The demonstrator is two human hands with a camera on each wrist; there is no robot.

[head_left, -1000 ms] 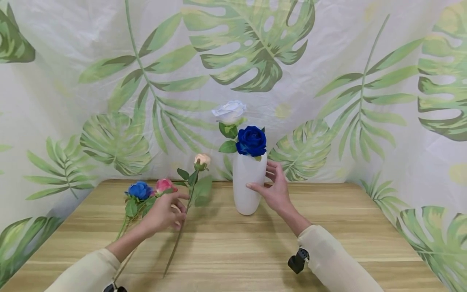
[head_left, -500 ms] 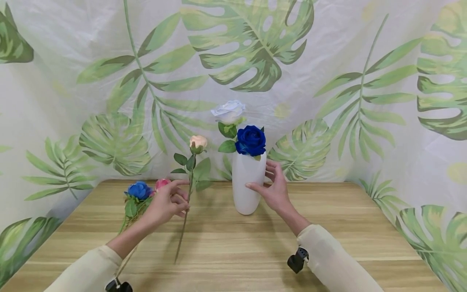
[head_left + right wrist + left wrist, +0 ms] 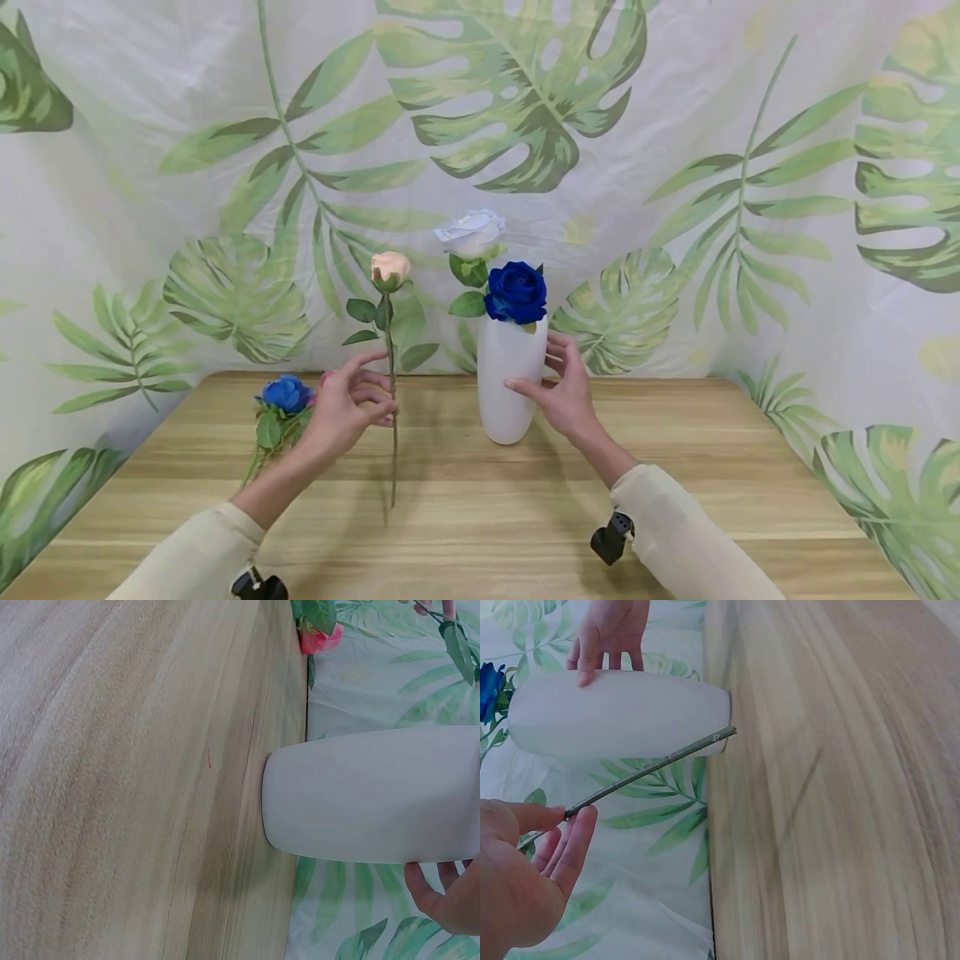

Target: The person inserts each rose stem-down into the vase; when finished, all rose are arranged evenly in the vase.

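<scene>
My left hand (image 3: 348,408) pinches the stem of a peach rose (image 3: 391,268), which stands nearly upright above the table. In the left wrist view the thumb and fingertips meet on the green stem (image 3: 652,768), and its cut lower end points free. My right hand (image 3: 564,390) holds the white vase (image 3: 510,383) from its right side, thumb in front and fingers partly hidden behind. The vase is upright on the table, with a dark blue rose (image 3: 516,292) and a white rose (image 3: 472,233) in its mouth. A gap separates the peach rose from the vase.
A lighter blue rose (image 3: 285,393) lies on the wooden table (image 3: 480,533) at the left. Beside it is a pink rose (image 3: 321,639), mostly hidden by my left hand in the head view. Behind the table hangs a leaf-patterned cloth (image 3: 600,192).
My left hand has raised the peach rose and turned it from a slant to nearly upright, shifting its bloom up and slightly left. My right hand and the vase have stayed put.
</scene>
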